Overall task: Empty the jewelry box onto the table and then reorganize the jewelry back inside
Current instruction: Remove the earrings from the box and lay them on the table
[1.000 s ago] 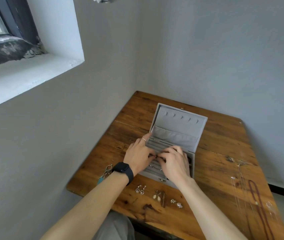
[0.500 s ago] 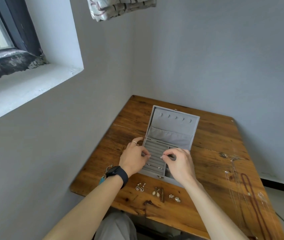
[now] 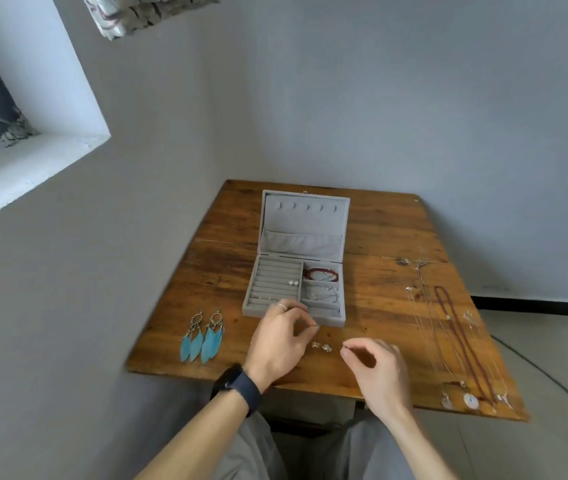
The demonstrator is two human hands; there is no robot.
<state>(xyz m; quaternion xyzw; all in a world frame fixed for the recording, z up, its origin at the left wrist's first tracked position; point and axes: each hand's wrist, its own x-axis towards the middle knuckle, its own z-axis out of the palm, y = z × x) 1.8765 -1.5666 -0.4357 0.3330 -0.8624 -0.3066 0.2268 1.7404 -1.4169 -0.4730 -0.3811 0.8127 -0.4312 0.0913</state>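
The grey jewelry box (image 3: pixel 253 311) stands open on the wooden table (image 3: pixel 389 299), lid leaning back. Its ring rolls hold a pair of pearl studs (image 3: pixel 293 283); the right compartments hold a red bead bracelet (image 3: pixel 321 274) and a silver bangle (image 3: pixel 324 294). In front of the box, my left hand (image 3: pixel 280 344) pinches a small silver earring (image 3: pixel 317 327). My right hand (image 3: pixel 377 370) pinches another tiny piece at its fingertips. Two small silver earrings (image 3: pixel 321 346) lie on the table between the hands.
Blue feather earrings (image 3: pixel 203 337) lie at the front left of the table. Thin chains and a dark red necklace (image 3: pixel 459 337) with round pendants (image 3: pixel 470 400) stretch along the right side. Walls close off the left and far sides. My knees sit under the front edge.
Both hands have left the box and come back toward the front edge, each pinching a small earring. The camera view has tilted, showing the feather earrings and the box compartments.
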